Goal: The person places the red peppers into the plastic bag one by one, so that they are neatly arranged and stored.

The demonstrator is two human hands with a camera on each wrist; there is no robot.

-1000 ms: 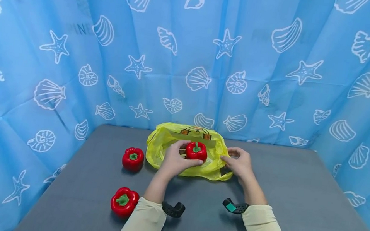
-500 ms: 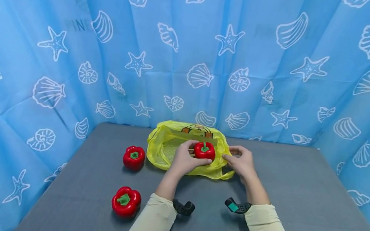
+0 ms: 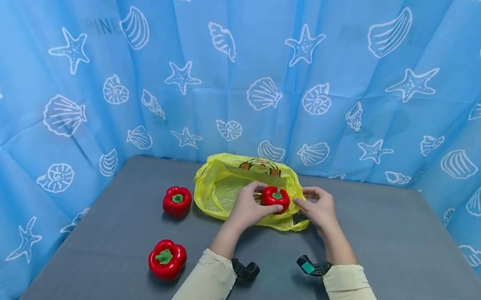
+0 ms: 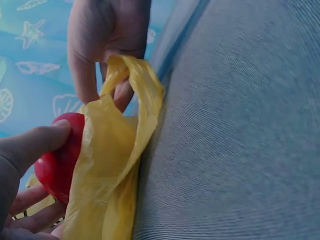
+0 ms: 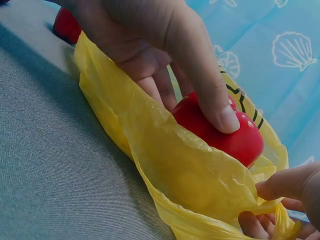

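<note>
My left hand [image 3: 247, 207] grips a red bell pepper [image 3: 275, 200] with a green stem, thumb on its near side, over the right part of a yellow plastic bag [image 3: 222, 188]. In the right wrist view the lower part of that pepper [image 5: 240, 137] sits behind the bag's near edge. At the bag's right end my right hand [image 3: 319, 207] pinches its rim between thumb and fingers. The left wrist view shows a loop of the bag [image 4: 145, 95] hanging beside the right hand's fingers. The mouth of the bag is spread open.
Two more red bell peppers rest left of the bag: a farther pepper [image 3: 177, 202] and a nearer pepper [image 3: 167, 260]. All stands on a grey table [image 3: 121, 225]. Behind it hangs a blue curtain [image 3: 252, 60] with white shell prints. Each wrist wears a black band.
The left hand has carried its pepper rightward across the bag's mouth, closer to the right hand. The right hand keeps its hold on the bag's rim. The head view has shifted slightly.
</note>
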